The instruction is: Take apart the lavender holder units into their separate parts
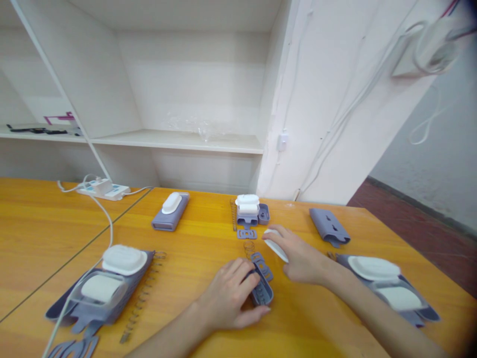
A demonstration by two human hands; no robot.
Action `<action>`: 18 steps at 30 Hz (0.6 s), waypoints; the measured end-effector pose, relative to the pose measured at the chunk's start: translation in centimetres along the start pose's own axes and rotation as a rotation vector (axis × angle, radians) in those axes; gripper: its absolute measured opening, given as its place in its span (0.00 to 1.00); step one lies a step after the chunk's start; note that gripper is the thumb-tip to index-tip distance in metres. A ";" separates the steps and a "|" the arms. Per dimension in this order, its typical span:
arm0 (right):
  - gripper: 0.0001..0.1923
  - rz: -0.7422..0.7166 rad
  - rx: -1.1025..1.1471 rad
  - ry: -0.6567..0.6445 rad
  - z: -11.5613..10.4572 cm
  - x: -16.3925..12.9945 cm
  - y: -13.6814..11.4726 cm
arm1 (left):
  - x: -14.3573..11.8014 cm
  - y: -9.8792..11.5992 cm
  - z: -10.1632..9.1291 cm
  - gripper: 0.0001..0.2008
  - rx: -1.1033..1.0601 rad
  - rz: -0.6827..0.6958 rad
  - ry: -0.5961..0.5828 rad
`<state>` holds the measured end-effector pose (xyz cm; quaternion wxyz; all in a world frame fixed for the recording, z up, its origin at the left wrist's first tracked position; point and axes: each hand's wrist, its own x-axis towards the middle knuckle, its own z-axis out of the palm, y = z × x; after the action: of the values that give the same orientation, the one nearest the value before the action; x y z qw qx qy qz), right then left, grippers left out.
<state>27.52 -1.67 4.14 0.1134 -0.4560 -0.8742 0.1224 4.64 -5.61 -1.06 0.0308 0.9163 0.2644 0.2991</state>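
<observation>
My left hand (236,293) lies over a grey-purple oblong plastic case (264,293) in the middle of the table, fingers curled over its left side and thumb along its near end. The part under my fingers is hidden. My right hand (300,253) pinches a white oval cover (276,244) by its edge, tilted, above the table right of the case. A flat grey-purple cut-out plate (262,266) touches or lies very close to the case's far end. Beyond it is a loose coil spring (249,247).
On the wooden table (208,238), sets of grey-purple housings with white ovals stand left (122,261), right (374,268) and at the back (247,209). A long spring (143,298) lies left. A white cable (111,226) runs from a power strip (106,189). A grey-purple sleeve (328,226) lies back right.
</observation>
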 end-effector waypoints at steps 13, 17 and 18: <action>0.30 0.627 -0.167 0.127 -5.9 -1.3 15.1 | 0.1 -0.1 0.0 0.19 0.005 -0.006 -0.005; 0.21 0.672 -0.164 0.130 -6.4 -1.6 16.9 | 0.0 -0.1 0.0 0.19 -0.010 -0.007 -0.018; 0.21 0.663 -0.156 0.135 -6.4 -1.6 17.2 | 0.0 -0.1 0.0 0.19 -0.013 -0.008 -0.024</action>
<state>43.62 7.18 4.58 0.0900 -0.7295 -0.6758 0.0550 4.63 -5.52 -1.05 0.0414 0.9187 0.2656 0.2895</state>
